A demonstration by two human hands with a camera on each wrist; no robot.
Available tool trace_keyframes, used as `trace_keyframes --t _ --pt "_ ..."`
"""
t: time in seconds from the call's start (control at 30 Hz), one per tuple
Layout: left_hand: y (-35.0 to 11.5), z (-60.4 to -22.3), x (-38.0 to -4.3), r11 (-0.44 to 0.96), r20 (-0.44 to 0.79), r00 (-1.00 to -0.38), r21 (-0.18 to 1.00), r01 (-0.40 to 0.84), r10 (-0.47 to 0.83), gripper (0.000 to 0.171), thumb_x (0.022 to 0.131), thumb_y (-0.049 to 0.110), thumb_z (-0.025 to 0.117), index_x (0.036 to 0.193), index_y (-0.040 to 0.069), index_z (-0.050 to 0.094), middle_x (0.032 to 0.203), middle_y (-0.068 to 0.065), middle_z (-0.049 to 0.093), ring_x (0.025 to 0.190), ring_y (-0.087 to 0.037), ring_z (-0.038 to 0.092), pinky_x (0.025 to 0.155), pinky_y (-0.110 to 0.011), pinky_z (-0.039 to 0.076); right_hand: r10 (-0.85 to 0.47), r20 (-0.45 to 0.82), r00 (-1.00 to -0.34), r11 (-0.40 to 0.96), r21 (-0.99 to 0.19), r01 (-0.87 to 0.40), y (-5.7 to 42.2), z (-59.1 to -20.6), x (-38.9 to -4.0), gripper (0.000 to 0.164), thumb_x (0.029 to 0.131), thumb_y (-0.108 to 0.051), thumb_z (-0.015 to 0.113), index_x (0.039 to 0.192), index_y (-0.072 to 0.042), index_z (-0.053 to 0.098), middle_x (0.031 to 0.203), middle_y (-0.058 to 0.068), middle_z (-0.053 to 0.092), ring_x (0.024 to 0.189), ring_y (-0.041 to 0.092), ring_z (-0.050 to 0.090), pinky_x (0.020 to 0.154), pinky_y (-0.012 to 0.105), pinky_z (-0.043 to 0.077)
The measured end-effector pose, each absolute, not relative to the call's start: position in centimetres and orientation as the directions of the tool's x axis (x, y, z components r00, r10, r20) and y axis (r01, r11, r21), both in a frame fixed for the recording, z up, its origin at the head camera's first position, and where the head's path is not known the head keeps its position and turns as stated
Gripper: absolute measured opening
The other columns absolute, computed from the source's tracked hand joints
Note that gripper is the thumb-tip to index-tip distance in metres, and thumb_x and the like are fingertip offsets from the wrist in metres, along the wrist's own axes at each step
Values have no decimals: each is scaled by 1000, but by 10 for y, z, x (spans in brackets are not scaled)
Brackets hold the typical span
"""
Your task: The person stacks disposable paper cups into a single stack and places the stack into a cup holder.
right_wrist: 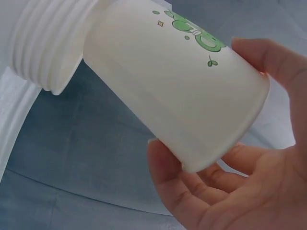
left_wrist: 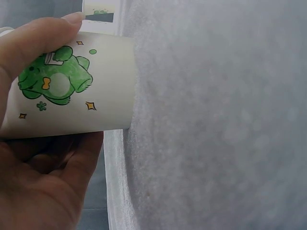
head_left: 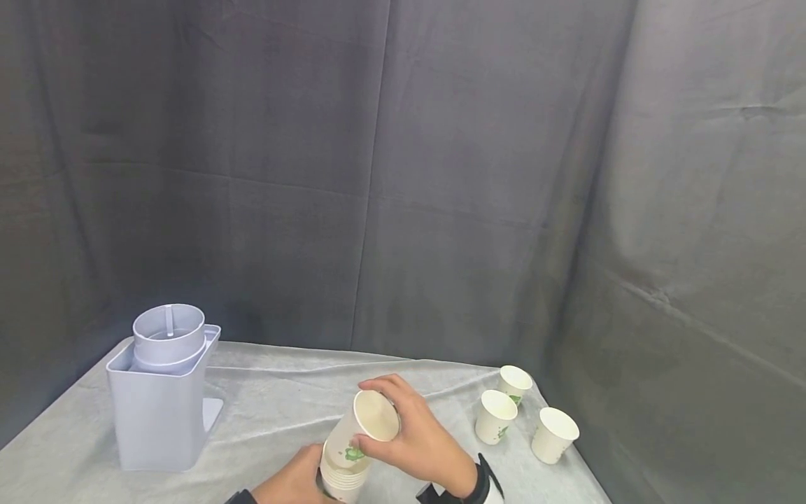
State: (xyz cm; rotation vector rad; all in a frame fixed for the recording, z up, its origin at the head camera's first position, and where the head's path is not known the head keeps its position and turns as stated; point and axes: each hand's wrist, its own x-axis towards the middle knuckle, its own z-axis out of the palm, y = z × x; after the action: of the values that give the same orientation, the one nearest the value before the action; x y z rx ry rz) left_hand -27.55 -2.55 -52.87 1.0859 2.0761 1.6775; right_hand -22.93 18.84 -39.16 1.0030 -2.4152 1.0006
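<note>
In the head view my left hand grips a stack of nested white paper cups low at the front of the table. The left wrist view shows the stack's lowest cup, printed with a green cartoon animal, between thumb and fingers. My right hand pinches a single paper cup near its rim. That cup leans, mouth up and to the right, its base at the stack's open top. In the right wrist view the tilted cup meets the stacked rims; whether its base sits inside is hidden.
Three loose paper cups stand upright at the table's right: one at the back, one nearer and one by the edge. A pale grey plastic container with a round cylinder in its top stands left. Grey curtains enclose the table.
</note>
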Motion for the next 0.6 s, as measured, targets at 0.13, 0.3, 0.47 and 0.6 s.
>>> trace_keyframes --t 0.13,0.3,0.47,0.6 --pt "-25 -528 -276 18 257 -673 928 373 694 56 77 21 88 127 18 62 111 1 74 103 -15 69 92 -26 51 -470 516 -716 530 -483 -696 186 -395 -233 61 79 -23 86 134 -21 59 127 -8 59 112 11 59 90 28 53" --pt "-24 -528 -277 7 271 -666 924 383 695 54 78 20 87 126 19 63 112 1 74 103 -14 69 92 -26 52 -491 506 -709 523 -481 -704 184 -400 -236 62 79 -20 86 135 -17 59 129 -2 61 115 13 59 93 30 53" --pt "-24 -529 -277 17 285 -664 912 410 691 51 78 21 87 124 18 65 110 3 74 102 -12 69 91 -26 52 -530 470 -706 522 -476 -708 182 -405 -238 63 79 -18 86 136 -14 58 131 -3 59 116 13 59 94 29 53" --pt "-25 -531 -277 22 295 -664 905 426 687 51 78 21 87 124 16 64 110 3 74 101 -11 69 91 -26 52 -552 431 -714 538 -470 -700 179 -408 -239 63 80 -19 86 136 -14 58 131 -3 59 112 11 60 91 27 54"
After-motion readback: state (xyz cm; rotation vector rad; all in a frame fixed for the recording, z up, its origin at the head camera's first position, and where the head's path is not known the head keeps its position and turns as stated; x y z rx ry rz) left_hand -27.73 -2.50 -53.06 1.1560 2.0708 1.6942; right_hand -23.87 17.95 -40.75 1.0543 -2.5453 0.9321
